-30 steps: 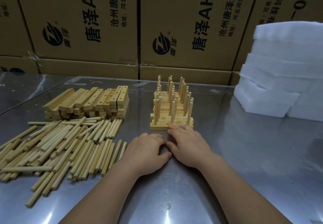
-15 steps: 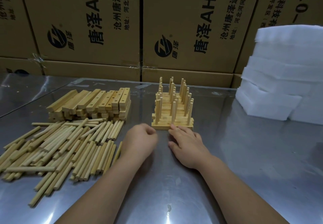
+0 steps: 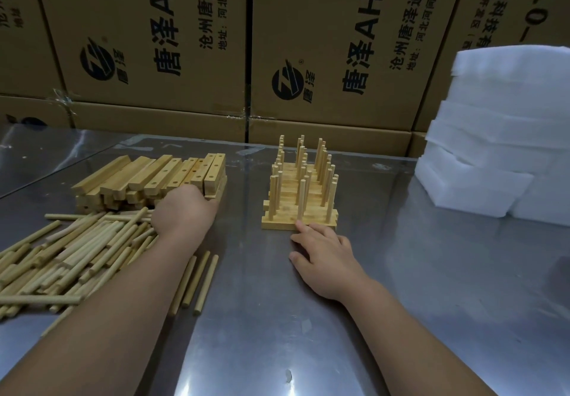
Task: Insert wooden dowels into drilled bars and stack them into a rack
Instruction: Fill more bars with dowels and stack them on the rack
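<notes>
A stepped rack (image 3: 300, 193) of stacked wooden bars with upright dowels stands mid-table. A pile of drilled bars (image 3: 154, 178) lies to its left, and loose dowels (image 3: 71, 253) are spread in front of that pile. My left hand (image 3: 183, 210) reaches to the near right end of the bar pile; its fingers are hidden behind the hand, so any hold is unclear. My right hand (image 3: 324, 253) lies flat on the metal table, fingertips touching the rack's front bar.
Cardboard boxes (image 3: 324, 56) form a wall behind the steel table (image 3: 416, 287). A stack of white foam sheets (image 3: 499, 136) sits at the right. Three stray dowels (image 3: 197, 281) lie near my left forearm.
My left hand has moved from beside the right hand leftward and away, over the dowels to the bar pile. The right hand has stayed at the rack's front.
</notes>
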